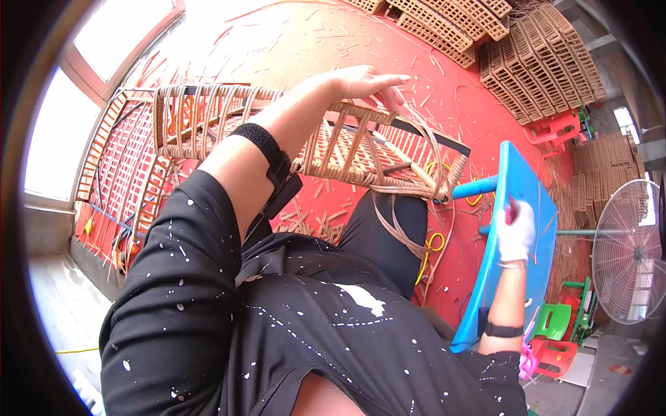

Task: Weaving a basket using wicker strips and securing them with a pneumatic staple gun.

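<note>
A long, partly woven rattan frame [336,149] lies across my lap, with wicker strands wound around its bars and a dark flat strip along its edge. My left hand [366,84] is bare and hovers over the frame's far side, fingers loosely stretched out to the right, holding nothing. Loose pale strands [402,232] hang from the frame's right end beside my knee. Over the blue plastic stool [487,277] at my right, my right hand [515,232] in a white glove is closed around a small dark-red object, mostly hidden by the fingers.
Another woven panel [128,166] leans at the left by the windows. Stacks of woven rattan pieces [541,66] stand at the far right. A large round fan [631,251] and small green and red chairs [553,322] are at right. Strand scraps litter the red floor [305,41].
</note>
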`<state>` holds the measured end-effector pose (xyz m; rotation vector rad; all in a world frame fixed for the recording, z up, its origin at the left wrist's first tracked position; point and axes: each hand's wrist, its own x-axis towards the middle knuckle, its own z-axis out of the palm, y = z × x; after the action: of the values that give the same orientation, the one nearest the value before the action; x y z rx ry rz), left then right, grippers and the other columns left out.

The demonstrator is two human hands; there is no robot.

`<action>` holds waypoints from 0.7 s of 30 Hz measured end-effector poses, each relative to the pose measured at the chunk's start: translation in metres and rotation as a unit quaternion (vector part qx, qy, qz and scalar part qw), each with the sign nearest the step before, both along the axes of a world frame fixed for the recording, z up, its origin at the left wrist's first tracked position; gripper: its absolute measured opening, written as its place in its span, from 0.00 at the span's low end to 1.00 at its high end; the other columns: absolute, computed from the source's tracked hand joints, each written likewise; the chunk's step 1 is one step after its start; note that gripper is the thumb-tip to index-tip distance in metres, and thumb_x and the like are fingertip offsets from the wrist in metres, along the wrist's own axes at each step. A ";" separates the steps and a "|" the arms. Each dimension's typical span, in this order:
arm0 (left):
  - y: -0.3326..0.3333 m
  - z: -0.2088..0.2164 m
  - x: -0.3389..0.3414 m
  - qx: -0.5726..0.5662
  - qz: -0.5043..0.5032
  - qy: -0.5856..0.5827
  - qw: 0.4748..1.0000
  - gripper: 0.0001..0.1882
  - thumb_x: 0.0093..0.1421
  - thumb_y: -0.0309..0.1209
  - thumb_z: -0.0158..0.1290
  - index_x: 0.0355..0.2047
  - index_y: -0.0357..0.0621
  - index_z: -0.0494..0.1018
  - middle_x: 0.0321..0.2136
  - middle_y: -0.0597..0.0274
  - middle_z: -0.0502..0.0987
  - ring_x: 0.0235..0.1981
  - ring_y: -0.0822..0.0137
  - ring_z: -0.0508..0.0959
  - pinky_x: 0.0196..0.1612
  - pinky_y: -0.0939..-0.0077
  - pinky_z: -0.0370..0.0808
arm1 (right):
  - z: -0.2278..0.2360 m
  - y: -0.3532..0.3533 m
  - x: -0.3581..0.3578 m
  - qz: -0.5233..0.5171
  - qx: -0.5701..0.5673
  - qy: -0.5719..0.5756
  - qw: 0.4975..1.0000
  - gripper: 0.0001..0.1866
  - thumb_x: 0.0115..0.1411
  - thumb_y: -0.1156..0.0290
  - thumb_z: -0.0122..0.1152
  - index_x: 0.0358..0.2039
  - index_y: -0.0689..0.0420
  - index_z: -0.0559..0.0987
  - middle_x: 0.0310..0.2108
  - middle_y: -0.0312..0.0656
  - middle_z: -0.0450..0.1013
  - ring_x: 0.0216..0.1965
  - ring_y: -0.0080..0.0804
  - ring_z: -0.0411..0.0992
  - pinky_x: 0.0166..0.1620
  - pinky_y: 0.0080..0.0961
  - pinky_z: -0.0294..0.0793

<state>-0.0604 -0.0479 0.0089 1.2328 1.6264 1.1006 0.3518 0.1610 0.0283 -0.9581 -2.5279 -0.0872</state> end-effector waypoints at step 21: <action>0.000 -0.001 -0.004 -0.008 -0.018 0.006 1.000 0.37 0.65 0.63 0.38 0.38 0.43 0.84 0.51 0.68 0.79 0.56 0.67 0.73 0.58 0.69 0.71 | 0.018 -0.078 -0.185 0.146 0.066 -0.263 0.951 0.20 0.54 0.50 0.62 0.37 0.54 0.77 0.38 0.46 0.72 0.36 0.45 0.77 0.39 0.41 0.77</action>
<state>-0.0645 -0.0477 0.0076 1.2566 1.6132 1.0584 0.1664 0.0833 0.0462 -0.5453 -3.0711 -0.4718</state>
